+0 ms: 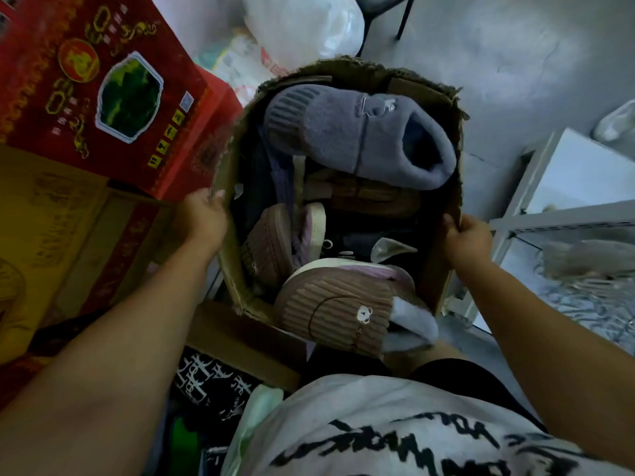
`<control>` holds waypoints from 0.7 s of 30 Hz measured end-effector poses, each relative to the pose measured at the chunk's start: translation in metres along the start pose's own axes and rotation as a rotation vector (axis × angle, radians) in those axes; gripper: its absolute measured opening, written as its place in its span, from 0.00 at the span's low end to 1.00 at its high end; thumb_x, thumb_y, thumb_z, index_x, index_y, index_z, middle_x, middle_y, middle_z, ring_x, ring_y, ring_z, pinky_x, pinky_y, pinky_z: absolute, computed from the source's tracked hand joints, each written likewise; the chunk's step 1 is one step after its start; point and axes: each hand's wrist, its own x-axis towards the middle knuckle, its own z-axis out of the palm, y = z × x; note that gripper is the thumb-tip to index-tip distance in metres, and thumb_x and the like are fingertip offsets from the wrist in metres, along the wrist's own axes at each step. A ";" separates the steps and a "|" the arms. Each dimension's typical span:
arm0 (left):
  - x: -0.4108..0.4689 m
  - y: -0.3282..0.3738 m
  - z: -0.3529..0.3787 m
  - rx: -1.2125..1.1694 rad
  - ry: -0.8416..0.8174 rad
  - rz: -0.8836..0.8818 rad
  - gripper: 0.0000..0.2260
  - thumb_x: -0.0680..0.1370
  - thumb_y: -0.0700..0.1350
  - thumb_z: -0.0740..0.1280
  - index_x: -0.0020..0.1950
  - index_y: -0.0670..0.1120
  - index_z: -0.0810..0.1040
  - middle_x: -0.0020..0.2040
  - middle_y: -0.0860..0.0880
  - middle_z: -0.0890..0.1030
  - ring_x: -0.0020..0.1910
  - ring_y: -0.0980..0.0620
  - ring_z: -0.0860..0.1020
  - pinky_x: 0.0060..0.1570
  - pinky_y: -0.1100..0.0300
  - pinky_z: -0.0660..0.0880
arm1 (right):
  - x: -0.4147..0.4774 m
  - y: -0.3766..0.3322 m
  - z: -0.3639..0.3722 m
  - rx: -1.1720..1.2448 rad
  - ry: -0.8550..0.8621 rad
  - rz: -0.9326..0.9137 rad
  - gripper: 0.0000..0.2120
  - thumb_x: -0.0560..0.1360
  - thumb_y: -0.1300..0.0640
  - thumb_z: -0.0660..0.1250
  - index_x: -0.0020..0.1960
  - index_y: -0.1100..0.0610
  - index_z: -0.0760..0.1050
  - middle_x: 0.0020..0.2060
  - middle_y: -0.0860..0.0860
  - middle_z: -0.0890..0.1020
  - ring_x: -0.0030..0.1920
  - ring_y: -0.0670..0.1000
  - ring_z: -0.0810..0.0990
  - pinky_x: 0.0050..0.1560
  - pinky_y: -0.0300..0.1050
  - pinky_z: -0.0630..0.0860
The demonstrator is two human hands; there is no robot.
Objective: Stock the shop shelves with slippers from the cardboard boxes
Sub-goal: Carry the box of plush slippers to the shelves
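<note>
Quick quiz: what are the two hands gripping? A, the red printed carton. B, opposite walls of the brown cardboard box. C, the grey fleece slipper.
B: the left hand and right hand each grip a side wall of the brown cardboard box.

Count by kind
One cardboard box [229, 159]; one grey slipper [360, 132] at twelve o'clock, at least three brown slippers [336, 314] toward six; one red carton [103, 80] at ten.

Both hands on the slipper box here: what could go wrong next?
The brown slipper overhangs the near rim of the cardboard box; a tilt could drop it. The grey slipper lies loose atop the pile and might slide off. The left hand and right hand grip only the frayed side walls, which could tear.
</note>
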 end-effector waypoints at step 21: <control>-0.164 0.045 0.004 0.048 0.166 0.227 0.22 0.83 0.47 0.66 0.31 0.44 0.64 0.27 0.49 0.63 0.27 0.48 0.62 0.31 0.52 0.57 | -0.021 0.090 -0.158 0.090 -0.042 -0.144 0.18 0.84 0.53 0.63 0.36 0.53 0.71 0.28 0.53 0.72 0.30 0.54 0.71 0.32 0.44 0.67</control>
